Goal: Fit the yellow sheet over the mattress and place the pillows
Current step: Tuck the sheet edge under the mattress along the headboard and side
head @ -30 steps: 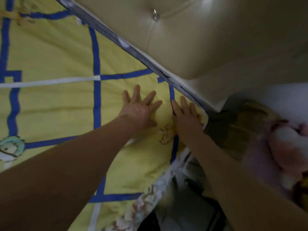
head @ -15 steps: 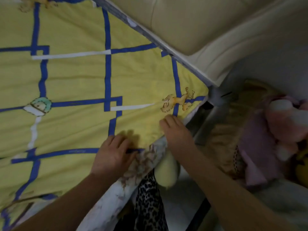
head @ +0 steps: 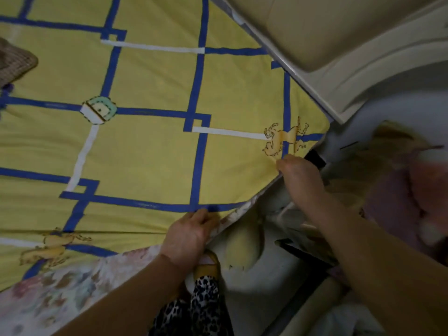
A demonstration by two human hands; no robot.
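Note:
The yellow sheet [head: 150, 151], with blue and white lines and small animal prints, lies spread over the mattress. The floral mattress side [head: 60, 287] shows below the sheet's edge at the near left. My left hand [head: 189, 236] is closed on the sheet's edge at the mattress side. Farther along that edge, near the corner by the headboard, my right hand [head: 300, 180] grips the sheet with its fingers curled under. No pillows can be made out for certain.
The padded cream headboard [head: 327, 32] runs along the top right. A brownish woven item [head: 14, 64] lies on the sheet at the far left. Pink and beige soft things [head: 407, 185] pile up beside the bed on the right. My leopard-print leg [head: 201, 309] stands against the bed.
Both hands have left the flat top of the sheet near the headboard and come back to the mattress side edge, where they now grip the sheet. The view has shifted down and left.

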